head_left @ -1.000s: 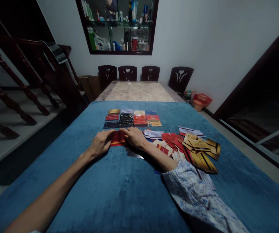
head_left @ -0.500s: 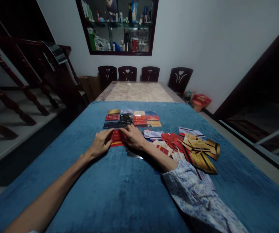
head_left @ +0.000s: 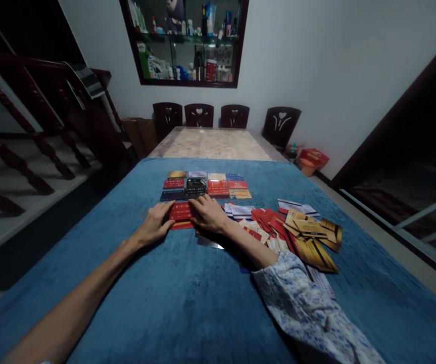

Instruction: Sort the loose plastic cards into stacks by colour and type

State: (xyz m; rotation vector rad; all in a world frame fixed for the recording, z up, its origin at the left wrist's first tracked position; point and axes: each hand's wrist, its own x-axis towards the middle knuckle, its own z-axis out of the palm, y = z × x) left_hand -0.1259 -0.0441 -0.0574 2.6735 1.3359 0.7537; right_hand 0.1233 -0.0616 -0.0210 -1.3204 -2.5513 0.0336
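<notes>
A stack of red cards point(head_left: 180, 212) lies on the blue cloth, its near edge showing a yellow stripe. My left hand point(head_left: 156, 221) grips its left edge between thumb and fingers. From the other side my right hand point(head_left: 207, 213) holds the right edge, fingertips on top; its thumb is hidden. Just beyond my fingers are short rows of sorted cards, among them a black card pile point(head_left: 196, 183), a red card pile point(head_left: 218, 189) and a dark blue card point(head_left: 173, 195). A silvery card point(head_left: 210, 242) shows partly under my right wrist.
Right of my right forearm spreads a loose heap of gold cards point(head_left: 314, 230), red cards point(head_left: 265, 218) and white cards point(head_left: 293, 206). The blue cloth point(head_left: 157, 303) covers the near table; bare tabletop point(head_left: 218, 143) shows beyond. Dark chairs point(head_left: 235, 115) stand at the far end.
My fingers have parted slightly over the red cards, so more of the top card's print shows. The cards stay in nearly the same place.
</notes>
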